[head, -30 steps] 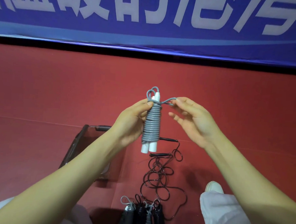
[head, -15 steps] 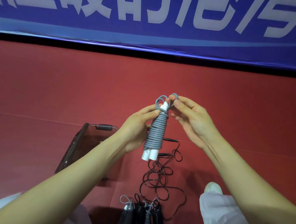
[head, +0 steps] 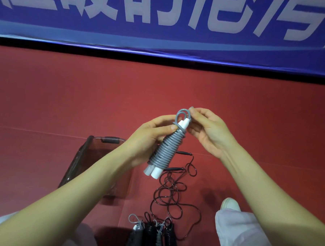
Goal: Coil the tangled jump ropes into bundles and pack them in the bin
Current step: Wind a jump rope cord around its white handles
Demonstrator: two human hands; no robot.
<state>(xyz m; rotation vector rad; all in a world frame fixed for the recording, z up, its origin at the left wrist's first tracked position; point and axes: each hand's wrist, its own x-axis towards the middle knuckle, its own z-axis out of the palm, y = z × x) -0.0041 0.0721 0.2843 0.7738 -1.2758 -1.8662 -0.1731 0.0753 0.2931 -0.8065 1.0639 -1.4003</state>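
A person holds a grey rope (head: 167,150), wound tightly round its two white handles, in the air above and just right of a clear bin (head: 76,161) that sits on the red floor. The left hand (head: 147,139) grips the coil around its middle. The right hand (head: 212,133) pinches the loose loop at its top end. Right of the bin, a black rope (head: 173,195) lies tangled on the floor. A row of coiled bundles (head: 152,233) sits nearer the person than the bin.
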